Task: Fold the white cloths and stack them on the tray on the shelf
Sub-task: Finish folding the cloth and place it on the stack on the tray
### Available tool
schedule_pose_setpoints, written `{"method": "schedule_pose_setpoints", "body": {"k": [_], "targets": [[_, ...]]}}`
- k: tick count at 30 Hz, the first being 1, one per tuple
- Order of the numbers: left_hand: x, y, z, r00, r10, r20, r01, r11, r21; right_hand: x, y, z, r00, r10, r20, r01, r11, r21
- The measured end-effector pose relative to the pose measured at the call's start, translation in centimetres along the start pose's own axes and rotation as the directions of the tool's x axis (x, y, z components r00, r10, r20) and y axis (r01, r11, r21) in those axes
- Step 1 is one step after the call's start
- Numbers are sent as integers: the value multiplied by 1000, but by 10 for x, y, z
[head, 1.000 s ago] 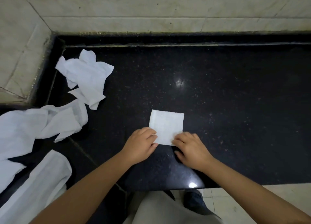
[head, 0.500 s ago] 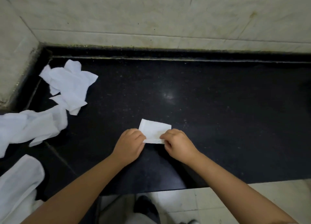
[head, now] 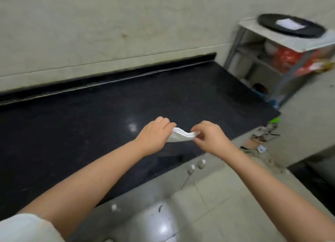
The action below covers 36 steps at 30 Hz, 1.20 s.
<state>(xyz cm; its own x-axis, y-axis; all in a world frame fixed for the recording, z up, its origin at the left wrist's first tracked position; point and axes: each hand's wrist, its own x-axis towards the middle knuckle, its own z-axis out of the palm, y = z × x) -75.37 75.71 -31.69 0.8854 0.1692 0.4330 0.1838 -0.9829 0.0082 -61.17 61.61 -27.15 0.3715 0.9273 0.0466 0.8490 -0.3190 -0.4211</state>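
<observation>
I see a big black table [head: 90, 125]. At its far right end stands a shelf [head: 282, 42] with a round black tray [head: 268, 22] on top, holding one folded cloth [head: 288, 24]. My left hand [head: 154, 136] and right hand [head: 210, 138] each pinch an end of a small folded white cloth [head: 181, 135] above the table.

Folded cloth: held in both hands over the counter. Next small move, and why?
Probably carry the folded cloth right toward the black tray on the shelf. Left hand and right hand each pinch an end, it is lifted off the counter, and a white folded cloth on the tray marks the stack.
</observation>
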Motion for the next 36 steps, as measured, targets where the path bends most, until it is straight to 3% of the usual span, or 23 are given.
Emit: {"method": "schedule_pose_setpoints", "body": {"k": [7, 12, 17, 23, 30, 36], "targets": [[169, 107, 7, 969, 89, 229, -33, 970, -240, -41, 132, -132, 977, 164, -134, -186, 967, -173], [276, 145, 17, 953, 232, 197, -171, 944, -284, -43, 202, -206, 953, 234, -194, -264, 953, -149], [401, 169, 44, 938, 312, 151, -258, 920, -297, -11, 296, -273, 893, 327, -309, -318, 945, 82], [556, 160, 81, 944, 299, 138, -246, 919, -309, 90, 404, -353, 895, 298, -332, -306, 952, 28], [719, 123, 95, 989, 107, 102, -70, 944, -322, 217, 482, -434, 904, 247, -350, -268, 963, -14], [796, 103, 125, 974, -187, 124, 224, 862, -455, 320, 541, -473, 916, 279, -288, -243, 957, 157]]}}
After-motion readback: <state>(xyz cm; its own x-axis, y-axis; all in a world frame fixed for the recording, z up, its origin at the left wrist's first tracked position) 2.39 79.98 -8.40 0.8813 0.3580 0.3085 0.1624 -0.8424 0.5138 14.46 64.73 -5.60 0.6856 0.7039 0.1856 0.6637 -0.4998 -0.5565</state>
